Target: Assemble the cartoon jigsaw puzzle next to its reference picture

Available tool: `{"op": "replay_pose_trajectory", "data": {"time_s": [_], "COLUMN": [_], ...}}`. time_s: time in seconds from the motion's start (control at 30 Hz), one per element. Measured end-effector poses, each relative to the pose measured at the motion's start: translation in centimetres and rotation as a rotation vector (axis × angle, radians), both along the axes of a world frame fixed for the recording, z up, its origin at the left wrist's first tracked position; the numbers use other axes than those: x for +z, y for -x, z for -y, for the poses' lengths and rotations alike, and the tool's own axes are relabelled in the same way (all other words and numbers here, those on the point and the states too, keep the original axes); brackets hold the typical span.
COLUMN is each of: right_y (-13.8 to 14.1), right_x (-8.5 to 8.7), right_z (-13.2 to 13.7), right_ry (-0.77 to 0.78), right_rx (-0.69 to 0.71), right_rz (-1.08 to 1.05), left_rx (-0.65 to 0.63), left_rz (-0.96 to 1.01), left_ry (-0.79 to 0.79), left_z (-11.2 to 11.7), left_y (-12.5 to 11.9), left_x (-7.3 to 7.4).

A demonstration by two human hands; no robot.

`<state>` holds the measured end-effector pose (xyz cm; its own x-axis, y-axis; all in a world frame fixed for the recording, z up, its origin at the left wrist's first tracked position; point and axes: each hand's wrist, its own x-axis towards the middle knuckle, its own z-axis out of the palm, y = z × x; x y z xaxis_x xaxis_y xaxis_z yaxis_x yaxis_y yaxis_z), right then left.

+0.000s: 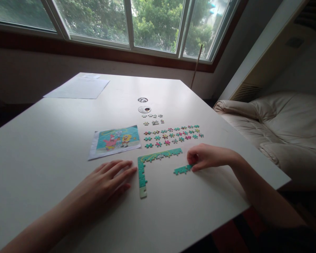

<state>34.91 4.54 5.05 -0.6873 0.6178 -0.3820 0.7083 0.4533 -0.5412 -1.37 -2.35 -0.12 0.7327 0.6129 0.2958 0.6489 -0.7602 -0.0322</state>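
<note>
My left hand (109, 177) lies flat on the white table (55, 140), fingers stretched out, just left of an L-shaped joined run of teal jigsaw pieces (147, 165). My right hand (208, 157) is curled, its fingertips pinching the right end of a short teal strip of joined pieces (181, 170) that rests on the table. Behind these lie several loose puzzle pieces (173, 135) in rows. A cartoon reference picture (116, 140) lies flat to the left of the loose pieces.
Two small round lids or dishes (144, 109) sit further back on the table, and sheets of paper (77, 88) lie at the far left. A cream sofa (279, 123) stands right of the table edge. Windows run along the back wall.
</note>
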Motion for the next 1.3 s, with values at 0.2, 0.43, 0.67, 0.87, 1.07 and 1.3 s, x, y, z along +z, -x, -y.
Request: {"op": "replay_pose_trajectory", "data": {"time_s": [0.2,0.43,0.67,0.87,1.07,1.3], "right_y": [0.0,0.9,1.2,1.4,1.4,1.5], "right_x": [-0.1,0.3,-0.4,-0.2,-0.3,-0.2], "right_z": [0.0,0.3,0.3,0.4,0.5,0.5], "right_ry": [-0.001,-0.018,-0.044,-0.055,-0.048,-0.072], "right_rx": [0.013,-0.006,0.011,0.010,0.012,0.015], "right_rz": [-0.020,-0.050,-0.072,-0.065,-0.058,-0.051], "left_rx": [0.001,0.008,0.011,0.064,0.065,0.072], "left_rz": [-0.010,0.006,0.021,0.044,0.043,0.053], "left_ry": [0.005,0.016,0.038,0.055,0.062,0.056], "left_z": [0.0,-0.1,0.0,-0.2,-0.3,-0.2], "left_y": [0.0,0.0,-0.3,-0.8,-1.0,-1.1], "left_x": [-0.1,-0.1,0.2,-0.2,-0.3,-0.3]}}
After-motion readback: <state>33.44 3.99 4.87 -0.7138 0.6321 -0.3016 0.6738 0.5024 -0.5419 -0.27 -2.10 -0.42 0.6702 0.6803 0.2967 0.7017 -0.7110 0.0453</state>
